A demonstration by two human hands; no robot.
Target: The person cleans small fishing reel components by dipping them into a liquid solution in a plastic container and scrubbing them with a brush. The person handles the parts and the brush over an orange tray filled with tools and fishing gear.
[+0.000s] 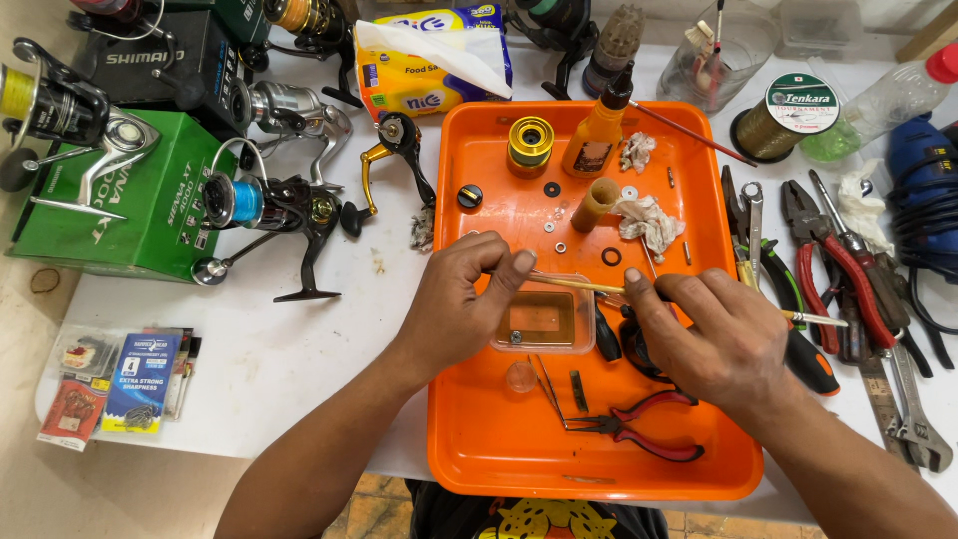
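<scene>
Over the orange tray [449, 439], left hand [454, 304] pinches a thin wooden stick [574, 284] above a small clear tub [544, 319]; right hand [718, 334] is closed around a brush [813, 318]. Red pliers [649, 424] lie near the tray's front edge, reels [269, 205] crowding the worktop [279, 359] at left.

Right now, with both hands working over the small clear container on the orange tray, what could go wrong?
1. The left hand and right hand hold a thin brush over the clear container of amber liquid; a nudge might spill it across the orange tray.
2. Small washers lie loose nearby and could be swept away.
3. The open oil bottle stands upright behind and might tip.
</scene>
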